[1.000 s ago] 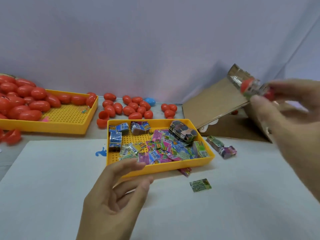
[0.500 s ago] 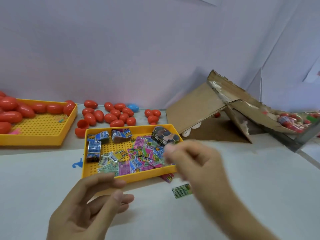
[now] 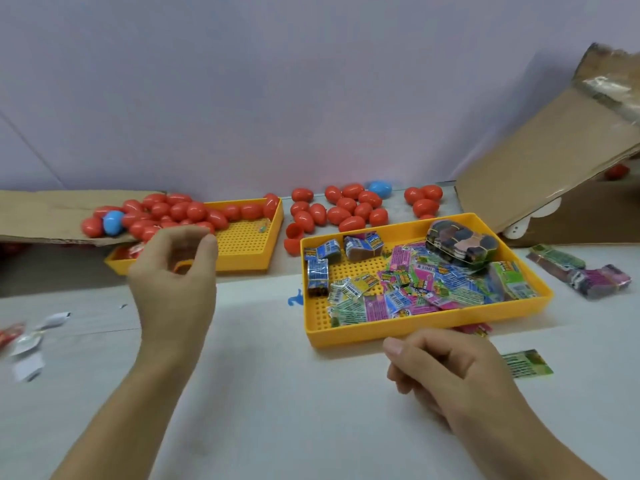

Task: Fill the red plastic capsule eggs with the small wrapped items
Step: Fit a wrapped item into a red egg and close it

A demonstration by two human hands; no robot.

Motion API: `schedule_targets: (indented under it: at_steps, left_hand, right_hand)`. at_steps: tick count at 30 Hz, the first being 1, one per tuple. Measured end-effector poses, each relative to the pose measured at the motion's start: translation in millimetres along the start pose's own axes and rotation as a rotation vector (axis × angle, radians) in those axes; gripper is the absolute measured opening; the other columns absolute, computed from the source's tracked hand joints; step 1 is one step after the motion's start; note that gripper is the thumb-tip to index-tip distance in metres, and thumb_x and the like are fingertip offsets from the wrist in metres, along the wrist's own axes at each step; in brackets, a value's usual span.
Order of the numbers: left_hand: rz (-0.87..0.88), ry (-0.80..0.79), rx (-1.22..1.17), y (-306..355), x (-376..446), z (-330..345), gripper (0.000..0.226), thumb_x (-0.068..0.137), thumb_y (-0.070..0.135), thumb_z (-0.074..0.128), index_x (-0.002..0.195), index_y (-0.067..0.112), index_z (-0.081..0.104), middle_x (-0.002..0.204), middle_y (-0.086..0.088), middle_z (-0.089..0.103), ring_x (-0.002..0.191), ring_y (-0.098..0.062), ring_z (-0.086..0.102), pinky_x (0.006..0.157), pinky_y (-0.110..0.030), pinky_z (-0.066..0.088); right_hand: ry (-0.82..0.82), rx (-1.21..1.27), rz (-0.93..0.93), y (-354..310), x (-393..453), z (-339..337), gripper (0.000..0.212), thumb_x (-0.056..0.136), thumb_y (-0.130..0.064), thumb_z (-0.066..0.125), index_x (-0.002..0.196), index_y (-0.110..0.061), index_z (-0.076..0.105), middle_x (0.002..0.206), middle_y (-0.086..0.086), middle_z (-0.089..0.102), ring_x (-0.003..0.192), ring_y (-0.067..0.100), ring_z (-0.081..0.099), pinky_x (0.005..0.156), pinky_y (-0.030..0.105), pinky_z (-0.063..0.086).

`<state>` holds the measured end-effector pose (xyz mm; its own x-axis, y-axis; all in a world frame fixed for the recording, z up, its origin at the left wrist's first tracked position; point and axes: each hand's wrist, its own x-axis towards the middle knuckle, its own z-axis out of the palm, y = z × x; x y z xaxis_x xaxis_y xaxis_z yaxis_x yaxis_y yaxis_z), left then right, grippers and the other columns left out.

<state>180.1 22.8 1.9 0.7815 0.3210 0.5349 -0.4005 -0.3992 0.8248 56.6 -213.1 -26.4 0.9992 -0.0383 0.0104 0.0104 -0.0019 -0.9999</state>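
White scraps of wrapper lie at the far left of the table, well out from the left hand, with a bit of red wrapping beside them at the frame edge. Just beyond that hand's fingertips, a cardboard flap carries a heap of red capsule eggs and one blue egg, the heap spilling into the far yellow tray. The left hand hovers in front of this tray with its fingers curled and the thumb drawn in toward them; something orange shows inside the curl, but whether it is pinched there or is only the tray seen through the gap cannot be told. Between the two hands and farther back, loose red eggs sit on the table with a second blue egg. Directly past the right hand's knuckles stands the near yellow tray, holding the small wrapped items in pink, green, blue and yellow, plus a dark bundled pack in its far right corner. The right hand rests low by the tray's front wall, fingers loosely curled around nothing visible. A green packet lies just right of that hand, more bundled packs farther right, and a tilted cardboard sheet behind them.
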Motion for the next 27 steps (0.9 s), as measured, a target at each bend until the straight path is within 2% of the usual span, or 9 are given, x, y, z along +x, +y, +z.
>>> schedule_targets:
  at_steps: [2,4,7,8,11,13,20,23,27]
  left_hand:
    - [0.042,-0.081,0.186,-3.7,31.9,13.9,0.016,0.092,0.009,0.065,0.095,0.023,0.071,0.090,0.009,0.068,0.082,-0.001,0.062,0.077,-0.014,0.051]
    - [0.092,-0.215,0.428,-4.5,66.0,31.6,0.024,0.092,0.003,0.061,0.110,0.014,0.072,0.106,0.001,0.070,0.092,-0.003,0.061,0.082,-0.012,0.046]
    - [0.046,-0.490,0.730,-17.0,105.1,59.4,0.048,0.089,-0.006,0.056,0.134,0.010,0.060,0.141,-0.010,0.057,0.132,-0.024,0.049,0.106,-0.034,0.040]
    - [-0.002,-0.576,0.787,-22.8,111.3,67.6,0.051,0.090,-0.004,0.056,0.139,0.011,0.056,0.146,-0.011,0.052,0.137,-0.028,0.045,0.109,-0.037,0.038]
    - [0.030,-0.703,0.937,-41.6,112.9,87.7,0.046,0.093,0.008,0.061,0.138,0.010,0.058,0.140,-0.016,0.053,0.125,-0.036,0.053,0.102,-0.040,0.043]
    - [0.140,-0.632,0.963,-52.7,108.8,95.0,0.038,0.093,0.004,0.058,0.130,0.004,0.063,0.128,-0.022,0.053,0.112,-0.040,0.056,0.096,-0.042,0.045]
    - [0.191,-0.395,0.778,-53.5,107.2,80.2,0.022,0.091,0.006,0.065,0.112,0.003,0.071,0.110,-0.023,0.068,0.098,-0.039,0.062,0.087,-0.040,0.048]
    - [0.222,-0.265,0.431,-19.3,81.0,75.8,0.025,0.095,0.010,0.065,0.120,0.008,0.069,0.113,-0.013,0.070,0.097,-0.027,0.067,0.086,-0.031,0.050]
    - [0.056,-0.397,-0.190,38.0,-7.1,59.1,0.036,0.087,0.006,0.071,0.114,0.029,0.069,0.103,0.009,0.076,0.099,-0.007,0.071,0.082,-0.013,0.054]
  right_hand:
    - [-0.004,0.005,0.000,-0.3,1.2,0.7,0.030,0.073,-0.043,0.065,0.059,-0.017,0.070,0.054,0.002,0.061,0.039,0.001,0.045,0.041,0.007,0.031]
    - [-0.005,0.017,0.007,-0.1,2.3,0.6,0.030,0.073,-0.044,0.065,0.059,-0.017,0.070,0.053,0.003,0.061,0.038,0.001,0.044,0.040,0.008,0.031]
    - [-0.005,0.034,0.026,0.4,4.2,-0.4,0.030,0.072,-0.044,0.065,0.058,-0.018,0.070,0.053,0.003,0.061,0.038,0.001,0.043,0.039,0.009,0.030]
    - [-0.006,0.042,0.033,0.3,4.5,-0.7,0.030,0.071,-0.044,0.065,0.058,-0.018,0.070,0.052,0.003,0.060,0.038,0.001,0.042,0.040,0.009,0.029]
    - [-0.016,0.076,0.056,-0.3,5.2,-1.8,0.030,0.071,-0.043,0.065,0.058,-0.017,0.069,0.052,0.003,0.060,0.037,0.001,0.043,0.040,0.009,0.030]
    - [-0.034,0.094,0.067,-0.6,6.0,-2.3,0.029,0.073,-0.042,0.065,0.058,-0.018,0.069,0.052,0.001,0.060,0.038,0.001,0.045,0.042,0.008,0.032]
    - [-0.053,0.121,0.059,-1.0,6.2,-3.5,0.027,0.077,-0.040,0.065,0.058,-0.021,0.068,0.054,-0.004,0.062,0.042,-0.001,0.049,0.045,0.008,0.035]
    - [-0.060,0.118,0.055,-1.1,6.4,-4.2,0.027,0.078,-0.042,0.064,0.059,-0.023,0.068,0.056,-0.004,0.062,0.042,-0.001,0.048,0.046,0.007,0.034]
    - [-0.051,0.195,0.055,-5.6,6.0,-4.5,0.038,0.072,-0.056,0.064,0.062,-0.020,0.070,0.058,0.000,0.062,0.039,0.001,0.040,0.042,0.011,0.031]
